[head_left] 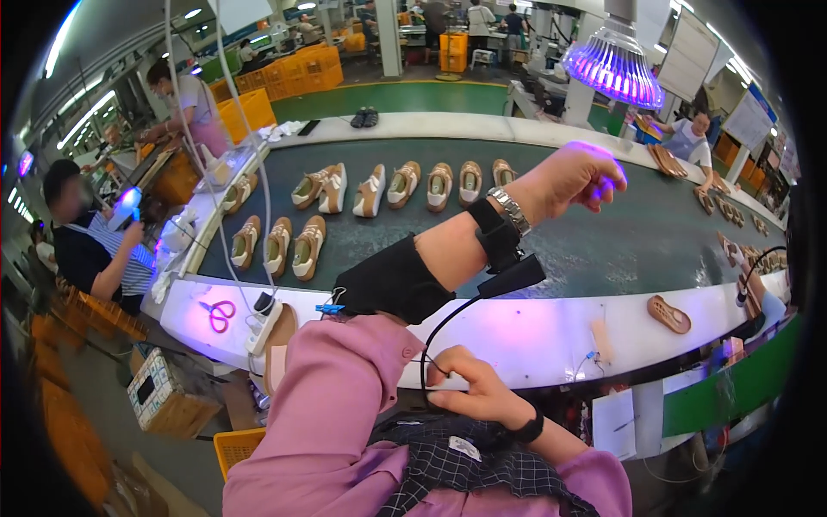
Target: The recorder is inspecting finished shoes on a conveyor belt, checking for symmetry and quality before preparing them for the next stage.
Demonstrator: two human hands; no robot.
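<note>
My left arm stretches across to the right, its hand (pixel 586 177) raised over the conveyor under a lamp (pixel 613 71) glowing purple. Its fingers are curled in, with nothing visible in them. That wrist wears a metal-banded watch (pixel 510 211) and a black strapped device (pixel 497 237); a black sleeve cover (pixel 392 280) with a blue clip (pixel 330 308) wraps the forearm. Low in front of my body, my right hand (pixel 478 392) pinches at a thin black cable (pixel 424 366) beside the pink left sleeve. The cable curves up to a black flared piece (pixel 512 277) near the left wrist.
Brown-and-white sneakers (pixel 439 187) stand in rows on the dark conveyor belt (pixel 594 246). Red-handled scissors (pixel 220 316), a power strip (pixel 264 323) and a brown sole (pixel 669 314) lie along the white near edge. Co-workers (pixel 95 233) are at the left and far right (pixel 689 142).
</note>
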